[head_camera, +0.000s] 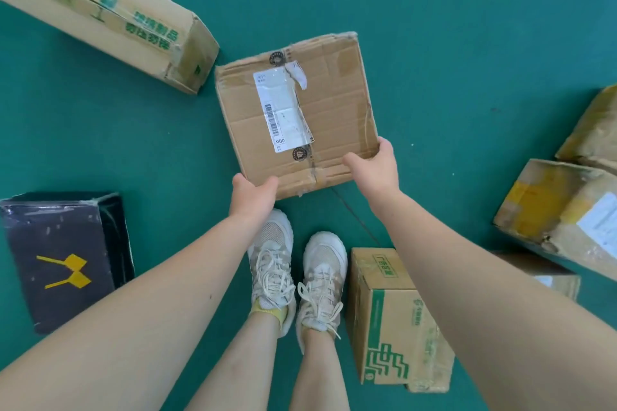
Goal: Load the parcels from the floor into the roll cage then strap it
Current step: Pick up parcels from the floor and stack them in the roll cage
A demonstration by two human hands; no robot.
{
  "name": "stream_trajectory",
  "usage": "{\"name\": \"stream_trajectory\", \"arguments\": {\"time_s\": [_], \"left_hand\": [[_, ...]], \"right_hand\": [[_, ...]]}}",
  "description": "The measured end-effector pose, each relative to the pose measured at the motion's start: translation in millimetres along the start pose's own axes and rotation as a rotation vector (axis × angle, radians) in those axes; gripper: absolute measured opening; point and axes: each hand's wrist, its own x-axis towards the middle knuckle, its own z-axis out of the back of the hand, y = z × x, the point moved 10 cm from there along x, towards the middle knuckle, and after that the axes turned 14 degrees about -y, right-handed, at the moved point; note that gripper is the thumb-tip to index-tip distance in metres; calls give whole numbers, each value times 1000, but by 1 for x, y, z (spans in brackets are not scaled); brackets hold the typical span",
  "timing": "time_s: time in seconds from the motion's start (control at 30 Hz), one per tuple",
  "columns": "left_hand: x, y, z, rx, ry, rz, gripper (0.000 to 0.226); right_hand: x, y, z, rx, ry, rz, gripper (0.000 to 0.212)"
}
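Head view, looking straight down. Green floor (434, 43) with parcels scattered over it; none of its edges or corners show.

- Flat square brown cardboard parcel (334, 103) with a white shipping label, just ahead of the pale laced trainers (273, 264). Can't tell whether it is off the floor yet.
- Left hand (252, 195) clamps its near-left corner, thumb on top.
- Right hand (375, 165) clamps its near-right corner, thumb on top, fingers round the side edge.
- Also lying about: long cardboard carton with green print (100, 10) far left; black box with a yellow mark (63, 260) near left; small green-printed cardboard box (394, 320) beside the right foot; battered yellow-taped box (561, 210) at right.
- Roll cage not in view.

Step in hand, by my reading: picking up the first of several parcels. Both grips sit on the near edge only, so the far edge may droop; sliding the fingers further underneath and keeping it level should help. The torn top corner and loose tape suggest weak card, so support it from below. Mind the small box when turning.
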Motion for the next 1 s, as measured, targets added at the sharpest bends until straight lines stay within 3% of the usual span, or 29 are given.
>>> {"name": "stream_trajectory", "arguments": {"time_s": [0.2,0.37,0.6,0.8,1.0], "left_hand": [[-16,0,22,-90,-84,64,78],[-47,-20,68,-201,-251,12,63],[-126,-28,106,-389,-239,157,61],[-228,-49,168,-526,-273,207,67],[-325,-77,264,-620,-271,143,66]], "right_hand": [[-30,4,5,70,15,-22,53],[-64,9,35,140,-37,-70,57],[-124,26,95,230,-83,-217,64],[-210,86,154,317,-37,-110,86],[-310,151,221,380,-5,0,89]]}}
